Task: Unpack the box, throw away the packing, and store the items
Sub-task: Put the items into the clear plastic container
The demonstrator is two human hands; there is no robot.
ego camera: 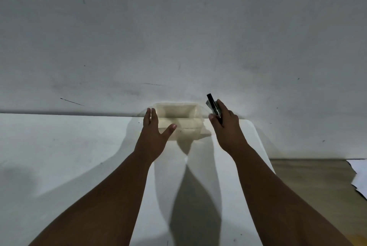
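A translucent plastic container [179, 119] stands at the far edge of the white table [79, 156], against the wall. My left hand [154, 132] lies against the container's left side with straight fingers and the thumb spread across its front. My right hand [225, 124] hovers just right of the container and grips a slim black object [212, 104] that sticks up out of the fingers. What the black object is cannot be told. The container's inside looks pale; its contents are unclear.
A grey scuffed wall [178, 37] rises right behind the table. The table's right edge ends near my right forearm. Beyond it lies a brownish floor [309, 182] with a white sheet [359, 174] at the far right.
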